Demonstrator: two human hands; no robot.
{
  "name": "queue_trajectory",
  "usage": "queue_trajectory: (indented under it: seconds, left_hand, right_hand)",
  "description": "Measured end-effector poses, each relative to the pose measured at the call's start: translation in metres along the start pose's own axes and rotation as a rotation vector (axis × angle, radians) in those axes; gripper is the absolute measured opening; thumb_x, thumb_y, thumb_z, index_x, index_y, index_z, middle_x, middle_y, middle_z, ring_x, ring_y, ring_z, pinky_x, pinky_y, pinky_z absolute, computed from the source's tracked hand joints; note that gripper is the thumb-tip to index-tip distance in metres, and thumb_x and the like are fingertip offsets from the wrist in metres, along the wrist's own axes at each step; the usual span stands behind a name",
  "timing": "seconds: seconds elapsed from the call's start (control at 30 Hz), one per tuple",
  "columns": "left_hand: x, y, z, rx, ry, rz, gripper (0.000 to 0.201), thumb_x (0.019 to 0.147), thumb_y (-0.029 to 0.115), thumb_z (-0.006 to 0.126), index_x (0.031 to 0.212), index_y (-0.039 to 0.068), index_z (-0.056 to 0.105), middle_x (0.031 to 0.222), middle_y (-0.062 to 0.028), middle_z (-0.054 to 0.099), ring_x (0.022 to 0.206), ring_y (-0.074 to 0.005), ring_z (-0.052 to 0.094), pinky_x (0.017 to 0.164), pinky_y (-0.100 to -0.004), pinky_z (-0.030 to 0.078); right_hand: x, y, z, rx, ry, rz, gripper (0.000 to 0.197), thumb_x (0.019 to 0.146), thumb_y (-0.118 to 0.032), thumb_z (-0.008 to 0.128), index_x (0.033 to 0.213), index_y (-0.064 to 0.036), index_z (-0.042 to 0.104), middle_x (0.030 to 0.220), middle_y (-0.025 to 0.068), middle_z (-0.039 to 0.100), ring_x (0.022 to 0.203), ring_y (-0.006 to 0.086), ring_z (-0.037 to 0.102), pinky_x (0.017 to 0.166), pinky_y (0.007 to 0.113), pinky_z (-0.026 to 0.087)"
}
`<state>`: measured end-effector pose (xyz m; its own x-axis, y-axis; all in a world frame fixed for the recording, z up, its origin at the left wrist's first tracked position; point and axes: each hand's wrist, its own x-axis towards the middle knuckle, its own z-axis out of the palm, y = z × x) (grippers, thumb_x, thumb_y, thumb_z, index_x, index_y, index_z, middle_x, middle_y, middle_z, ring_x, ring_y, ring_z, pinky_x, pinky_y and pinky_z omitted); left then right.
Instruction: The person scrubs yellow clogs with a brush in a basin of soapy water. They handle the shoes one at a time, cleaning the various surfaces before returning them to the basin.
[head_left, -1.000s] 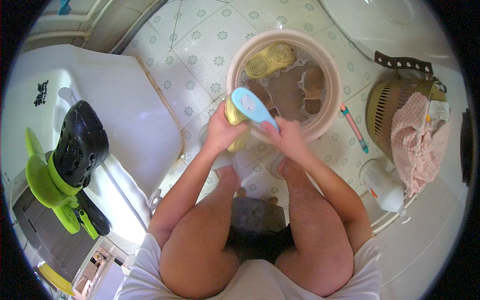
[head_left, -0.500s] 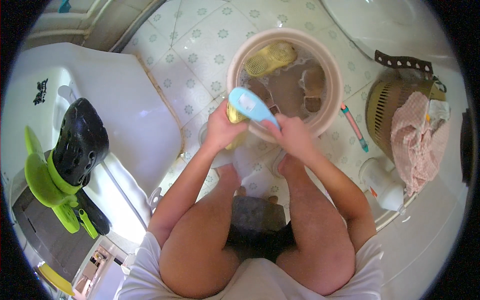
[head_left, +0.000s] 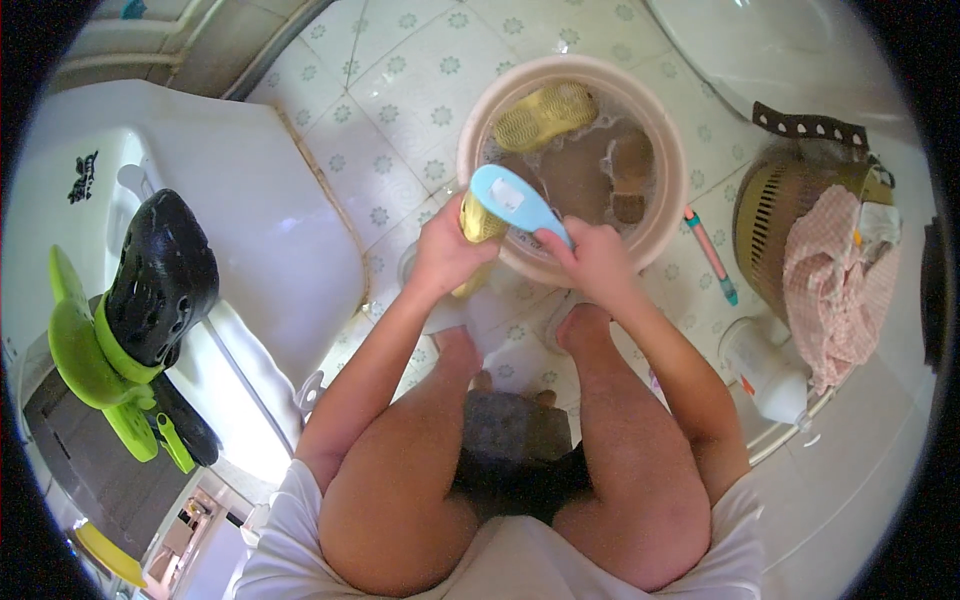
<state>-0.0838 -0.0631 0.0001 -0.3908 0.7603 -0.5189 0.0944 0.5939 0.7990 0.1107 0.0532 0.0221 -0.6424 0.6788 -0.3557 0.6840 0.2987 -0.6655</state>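
Note:
My left hand (head_left: 445, 250) is closed around a yellow shoe (head_left: 480, 222), probably a clog, held at the near left rim of a pale pink basin (head_left: 673, 150). In my right hand (head_left: 597, 262) is the handle end of a light blue brush (head_left: 512, 198). The brush's broad head lies over the yellow shoe, and its bristles are hidden underneath. Murky brown water fills the basin. A second yellow clog (head_left: 548, 117) rests sole up at the basin's far side, and a brown shoe (head_left: 630, 165) sits partly under water at the right.
Right of the basin, a pink and teal stick (head_left: 712, 255) lies on the tiles. Beyond it stand a brown slatted basket (head_left: 757, 225) with a pink checked cloth (head_left: 835, 280), and a white bottle (head_left: 765, 370). Black and lime clogs (head_left: 160, 280) sit on the left.
The blue brush and my right hand have shifted slightly right and away from me over the shoe. More of the yellow shoe shows beneath the brush. My left hand keeps its grip.

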Motion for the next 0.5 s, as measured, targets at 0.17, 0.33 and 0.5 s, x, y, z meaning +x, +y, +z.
queue_trajectory:
  seconds: [0.17, 0.33, 0.5]
  left_hand:
    - [0.000, -0.002, 0.000, -0.012, -0.027, 0.052, 0.066, 0.071, 0.010, 0.078, 0.134, 0.005, 0.059, 0.116, -0.0107, 0.072, 0.107, -0.0223, 0.070, 0.095, -0.0338, 0.053]
    - [-0.001, -0.002, 0.001, 0.023, -0.017, 0.018, 0.065, 0.070, 0.012, 0.079, 0.131, 0.005, 0.060, 0.115, -0.0139, 0.072, 0.106, -0.0250, 0.070, 0.095, -0.0357, 0.053]
    - [0.000, 0.001, 0.003, 0.027, 0.018, 0.054, 0.064, 0.068, 0.010, 0.079, 0.129, 0.006, 0.061, 0.113, -0.0139, 0.073, 0.105, -0.0255, 0.071, 0.094, -0.0357, 0.054]
  right_hand:
    - [-0.007, 0.001, 0.004, -0.088, -0.049, -0.060, 0.049, 0.095, -0.046, 0.067, 0.078, -0.0006, 0.062, 0.067, 0.0247, 0.062, 0.065, 0.0446, 0.064, 0.057, 0.048, 0.048]
    - [-0.010, -0.008, 0.001, -0.154, -0.106, 0.004, 0.050, 0.096, -0.048, 0.064, 0.080, -0.0012, 0.062, 0.070, 0.0257, 0.063, 0.068, 0.0456, 0.064, 0.060, 0.052, 0.049]
    - [-0.001, 0.001, -0.003, -0.001, -0.038, 0.058, 0.049, 0.096, -0.047, 0.065, 0.079, -0.0004, 0.061, 0.070, 0.0251, 0.062, 0.067, 0.0443, 0.064, 0.060, 0.049, 0.049]
